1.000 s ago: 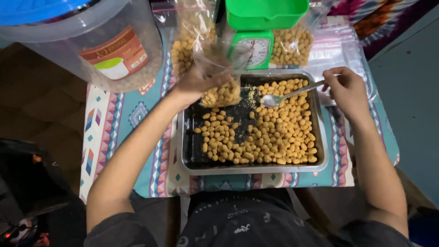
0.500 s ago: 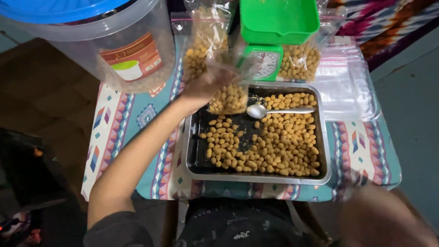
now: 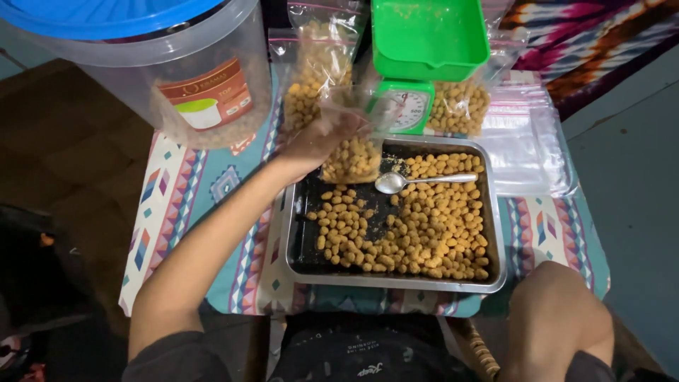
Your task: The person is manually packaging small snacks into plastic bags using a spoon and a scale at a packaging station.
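My left hand (image 3: 322,138) grips a small clear bag (image 3: 351,152) partly filled with round golden coated nuts and holds it over the far left corner of a metal tray (image 3: 297,265). The tray holds many more of the same nuts (image 3: 424,233). A metal spoon (image 3: 424,180) lies loose on the nuts, bowl to the left. My right hand (image 3: 559,325) is drawn back at the lower right, off the table, and shows only as a rounded shape with its fingers hidden.
A green kitchen scale (image 3: 424,49) stands behind the tray, with filled nut bags (image 3: 318,71) beside it. A large clear tub with a blue lid (image 3: 177,78) is at the far left. Empty clear bags (image 3: 527,148) are stacked at the right on a patterned tablecloth (image 3: 191,191).
My right hand let go of the spoon, which now rests on the nuts, and pulled back toward my body. My left hand still holds the bag at the tray's corner.
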